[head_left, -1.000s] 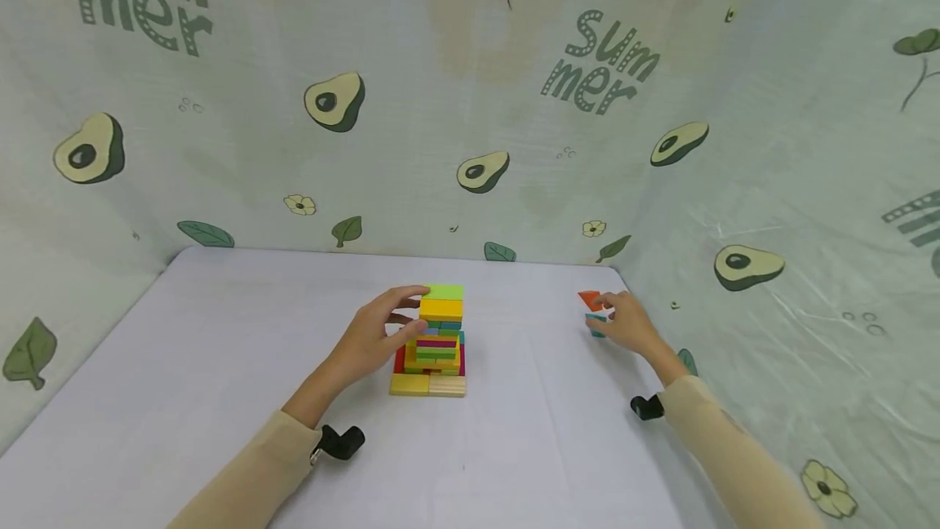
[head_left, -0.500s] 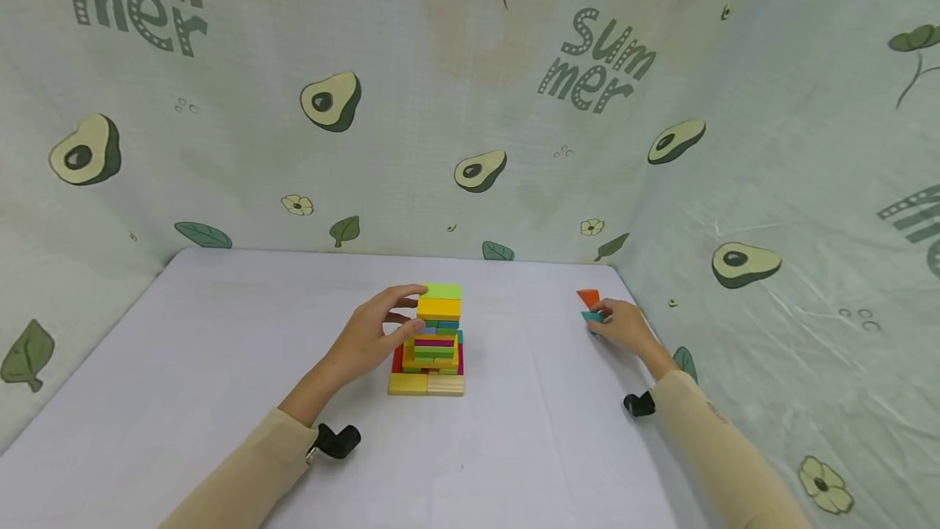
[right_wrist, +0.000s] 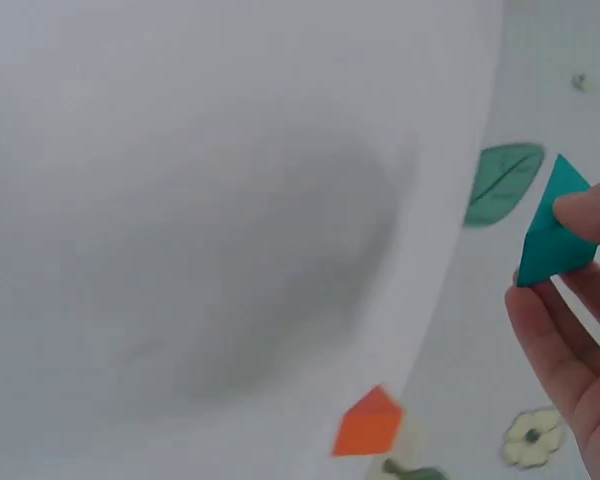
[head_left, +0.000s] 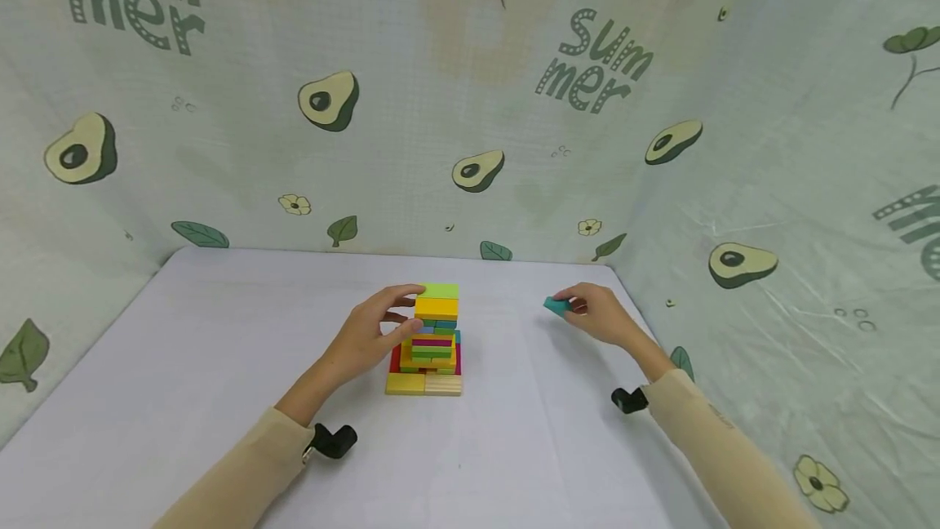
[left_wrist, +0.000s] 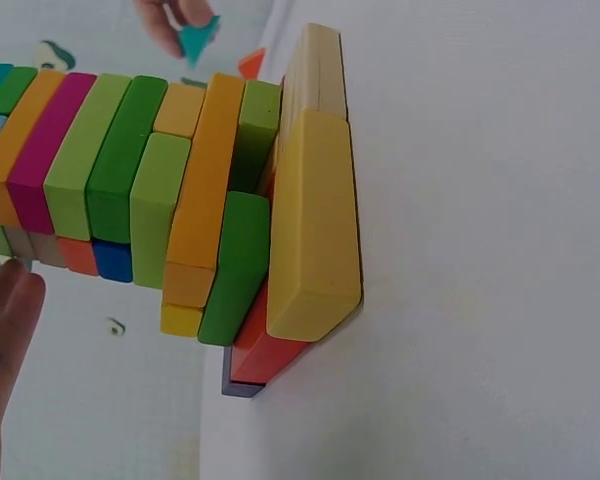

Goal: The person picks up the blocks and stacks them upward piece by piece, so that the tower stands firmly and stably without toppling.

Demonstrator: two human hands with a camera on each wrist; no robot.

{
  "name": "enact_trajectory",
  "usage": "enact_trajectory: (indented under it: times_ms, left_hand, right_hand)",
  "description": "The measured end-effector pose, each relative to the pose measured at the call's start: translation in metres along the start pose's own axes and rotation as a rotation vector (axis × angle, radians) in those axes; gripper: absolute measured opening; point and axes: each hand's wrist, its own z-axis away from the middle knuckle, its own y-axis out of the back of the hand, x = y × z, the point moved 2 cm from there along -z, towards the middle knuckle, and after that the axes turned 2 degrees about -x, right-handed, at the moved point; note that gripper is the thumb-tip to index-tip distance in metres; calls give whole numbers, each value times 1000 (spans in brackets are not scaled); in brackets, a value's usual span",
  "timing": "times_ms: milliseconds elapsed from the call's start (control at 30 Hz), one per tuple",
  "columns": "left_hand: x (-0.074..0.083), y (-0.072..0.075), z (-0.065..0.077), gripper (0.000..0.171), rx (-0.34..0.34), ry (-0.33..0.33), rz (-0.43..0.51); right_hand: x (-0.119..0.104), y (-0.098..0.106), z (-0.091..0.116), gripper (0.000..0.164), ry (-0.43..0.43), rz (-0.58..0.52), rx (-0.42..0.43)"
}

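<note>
A tower of colourful wooden blocks (head_left: 438,308) stands left of the right hand, its broad base of yellow and plain wood blocks (left_wrist: 315,220) on the white table. My left hand (head_left: 372,333) rests along the tower's left side, index finger near the light green top block (head_left: 441,291) and thumb lower at the front. In the left wrist view its fingers (left_wrist: 10,320) are extended beside the upper layers. My right hand (head_left: 598,314) pinches a teal triangular block (right_wrist: 555,235) between thumb and fingers, above the table to the tower's right.
An orange triangular block (right_wrist: 368,425) lies on the table near its far right side; in the head view the right hand hides it. A patterned curtain (head_left: 411,104) hangs behind the white table (head_left: 514,447) and along its right side.
My right hand has picked up the teal triangular block from beside the orange one and carried it left toward the tower. The left hand has stayed at the tower.
</note>
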Motion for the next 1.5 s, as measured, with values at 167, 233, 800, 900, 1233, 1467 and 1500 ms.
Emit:
enact_trajectory:
  times_ms: [167,233,800,900,1233,1467,1500]
  left_hand:
    - [1,4,-3,59,13,-47,-52]
    - [1,5,-4,58,17,-66,-72]
    - [3,9,-8,60,-7,-32,-51]
    - [4,9,-8,63,-9,-38,-43]
    - [3,8,-8,68,2,-68,-77]
    - [3,8,-7,66,-1,-89,-74]
    - [3,8,-7,65,-1,-92,-70]
  right_hand:
    - [-69,12,-15,34,164,-50,-16]
    - [-93,15,-20,35,223,-65,-16]
    - [-190,-6,-61,36,411,-121,-105]
    - [-192,-11,-65,38,399,-119,-99]
    - [-193,-19,-65,40,364,-176,-54]
    - [-195,-24,-65,38,357,-220,-50]
    - [-195,-24,-65,38,357,-227,-52]
